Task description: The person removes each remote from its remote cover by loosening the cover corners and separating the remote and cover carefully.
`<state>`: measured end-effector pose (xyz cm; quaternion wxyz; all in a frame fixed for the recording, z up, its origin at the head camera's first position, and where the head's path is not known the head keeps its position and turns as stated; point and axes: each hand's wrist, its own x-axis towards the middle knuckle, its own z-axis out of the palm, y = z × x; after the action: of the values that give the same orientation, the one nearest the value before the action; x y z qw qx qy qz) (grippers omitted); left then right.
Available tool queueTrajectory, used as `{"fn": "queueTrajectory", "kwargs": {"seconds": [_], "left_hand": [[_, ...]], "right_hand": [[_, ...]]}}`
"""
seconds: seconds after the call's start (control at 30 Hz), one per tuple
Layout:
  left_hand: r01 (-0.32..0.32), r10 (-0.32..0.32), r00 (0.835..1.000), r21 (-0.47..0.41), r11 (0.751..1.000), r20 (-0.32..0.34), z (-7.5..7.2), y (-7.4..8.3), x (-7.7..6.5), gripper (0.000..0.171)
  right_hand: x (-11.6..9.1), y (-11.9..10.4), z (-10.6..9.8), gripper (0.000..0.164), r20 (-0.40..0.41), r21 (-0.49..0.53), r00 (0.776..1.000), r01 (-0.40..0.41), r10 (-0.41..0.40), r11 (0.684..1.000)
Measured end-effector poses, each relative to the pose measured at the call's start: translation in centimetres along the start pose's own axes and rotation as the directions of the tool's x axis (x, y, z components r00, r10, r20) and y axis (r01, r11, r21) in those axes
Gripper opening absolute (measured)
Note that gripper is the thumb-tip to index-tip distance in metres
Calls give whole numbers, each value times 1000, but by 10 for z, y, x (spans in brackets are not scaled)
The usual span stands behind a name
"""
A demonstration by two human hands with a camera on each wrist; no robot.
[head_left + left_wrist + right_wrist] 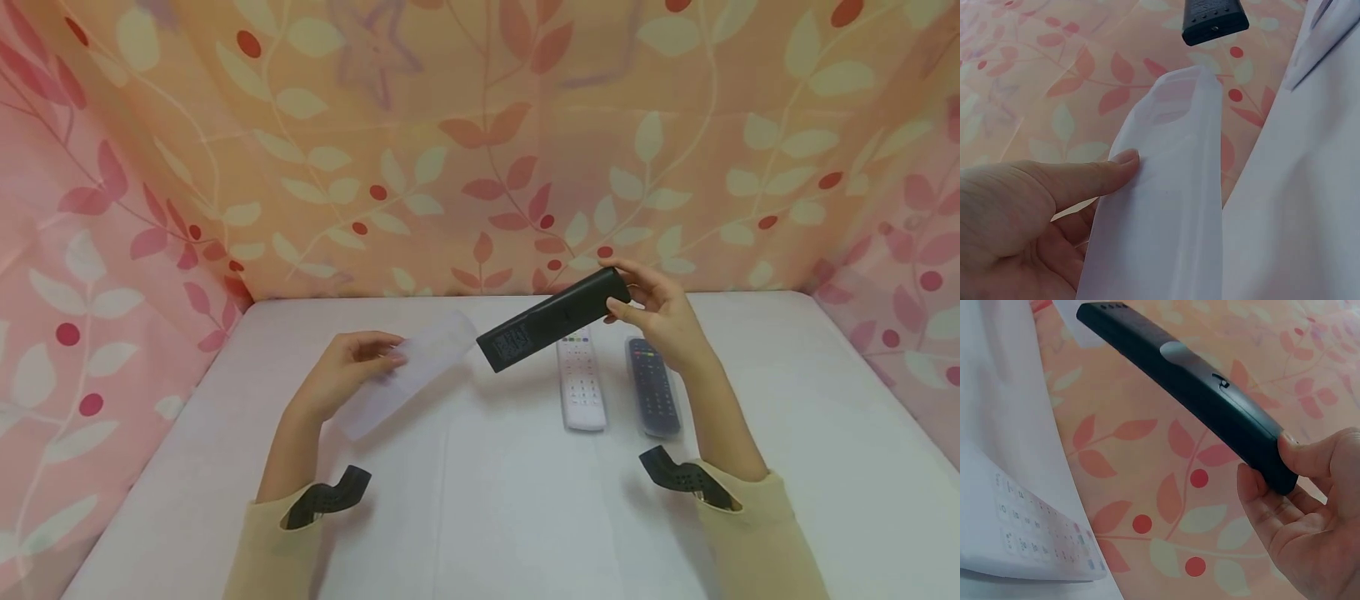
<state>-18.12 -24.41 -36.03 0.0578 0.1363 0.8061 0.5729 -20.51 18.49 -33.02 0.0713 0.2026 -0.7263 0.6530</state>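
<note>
My left hand (348, 375) pinches a translucent, frosted remote sleeve (412, 375) between thumb and fingers. In the left wrist view the sleeve (1160, 206) points away with its open mouth at the top, and the thumb lies on its near face. A black remote control (555, 321) is held at one end by my right hand (663, 321), back side with its label facing up. The remote's free end tilts down toward the sleeve's mouth; a small gap shows between them in the left wrist view. Both things are held above the table.
On the white table (487, 517) lie a white remote (582, 383) and, to its right, a dark remote (652, 387) in a clear sleeve. Both are below the right hand. A flowered curtain (480, 150) stands behind the table and along both sides.
</note>
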Motion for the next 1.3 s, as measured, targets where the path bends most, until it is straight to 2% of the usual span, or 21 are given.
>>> {"fn": "queueTrajectory", "kwargs": {"seconds": [0.3,0.57,0.9,1.13,1.3], "left_hand": [[23,-23,999,-8,1000,-44,-2,0,-4,36],[37,-39,995,-22,999,-88,-5,-2,-10,37],[60,-62,993,-18,998,-100,-12,-7,-19,37],[57,-59,991,-22,998,-122,-15,-10,-26,37],[61,-67,987,-47,997,-149,-18,-11,-31,38]], "right_hand": [[2,-3,9,52,-83,-117,996,-41,32,992],[6,1,19,54,-91,-246,996,-41,19,968],[10,1,29,40,-105,-282,994,-56,27,958],[9,-2,32,42,-95,-316,993,-90,63,944],[8,-2,34,44,-85,-274,992,-115,95,955]]}}
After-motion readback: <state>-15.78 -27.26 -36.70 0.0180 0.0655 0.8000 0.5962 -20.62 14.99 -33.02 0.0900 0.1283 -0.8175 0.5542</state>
